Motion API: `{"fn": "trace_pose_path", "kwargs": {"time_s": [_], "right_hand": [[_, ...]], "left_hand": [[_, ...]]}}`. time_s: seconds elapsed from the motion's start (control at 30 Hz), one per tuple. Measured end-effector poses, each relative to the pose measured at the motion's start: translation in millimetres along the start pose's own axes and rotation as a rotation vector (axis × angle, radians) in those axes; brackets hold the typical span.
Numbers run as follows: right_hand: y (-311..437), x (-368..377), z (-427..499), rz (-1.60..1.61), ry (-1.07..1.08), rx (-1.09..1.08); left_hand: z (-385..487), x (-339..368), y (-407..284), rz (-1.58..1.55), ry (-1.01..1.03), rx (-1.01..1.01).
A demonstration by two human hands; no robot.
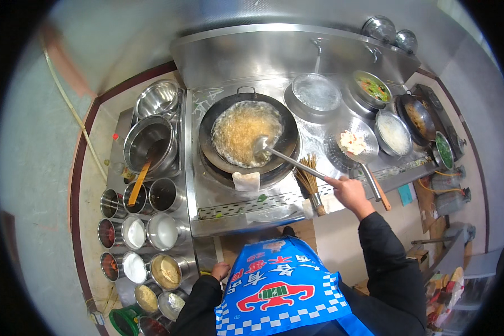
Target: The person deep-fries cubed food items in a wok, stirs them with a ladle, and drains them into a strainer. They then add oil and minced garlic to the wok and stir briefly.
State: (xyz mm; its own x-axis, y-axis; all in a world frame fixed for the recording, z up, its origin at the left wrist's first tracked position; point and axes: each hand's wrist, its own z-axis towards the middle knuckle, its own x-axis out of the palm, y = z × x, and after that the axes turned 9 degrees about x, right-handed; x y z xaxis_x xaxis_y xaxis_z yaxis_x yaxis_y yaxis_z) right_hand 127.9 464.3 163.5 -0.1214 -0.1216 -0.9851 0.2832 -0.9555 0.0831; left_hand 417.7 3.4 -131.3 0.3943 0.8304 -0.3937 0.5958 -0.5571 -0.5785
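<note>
My right hand (353,193) grips the end of a long metal ladle (292,161), whose bowl rests in the bubbling, golden, foamy contents of a large black wok (292,138). My left hand (221,271) hangs low beside the blue apron (294,290), its fingers curled, with nothing visible in it. A folded white cloth (246,181) lies at the wok's near rim. Right of the wok, a bamboo wok brush (308,178) lies on the steel stove top. Past it, a perforated metal strainer (365,151) holds pale pieces of food (353,143).
Steel pots of seasonings (134,269) line the left counter, below a large pot (151,143) with a wooden paddle (139,185). At the right are a water pan (317,92), a bowl of cut vegetables (371,89), a bowl of white food (395,133) and a smaller wok (416,117).
</note>
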Motion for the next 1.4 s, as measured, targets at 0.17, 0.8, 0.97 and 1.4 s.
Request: {"fn": "trace_pose_path", "kwargs": {"time_s": [0.17, 0.8, 0.97, 1.4], "right_hand": [[50.3, 46.3, 18.0, 0.394, 0.128, 0.104], [-4.8, 9.2, 40.4, 0.037, -0.187, 0.171], [-27.5, -27.9, 20.5, -0.094, -0.171, 0.107], [42.5, 35.3, 24.0, 0.337, 0.150, 0.118]], "left_hand": [[-4.2, 10.7, 15.7, 0.004, -0.088, 0.124], [-66.8, 12.0, -32.6, -0.074, -0.001, -0.073], [-40.1, 5.2, -30.2, 0.141, 0.014, 0.095], [-3.5, 9.0, -3.8, -0.132, -0.037, 0.165]]}}
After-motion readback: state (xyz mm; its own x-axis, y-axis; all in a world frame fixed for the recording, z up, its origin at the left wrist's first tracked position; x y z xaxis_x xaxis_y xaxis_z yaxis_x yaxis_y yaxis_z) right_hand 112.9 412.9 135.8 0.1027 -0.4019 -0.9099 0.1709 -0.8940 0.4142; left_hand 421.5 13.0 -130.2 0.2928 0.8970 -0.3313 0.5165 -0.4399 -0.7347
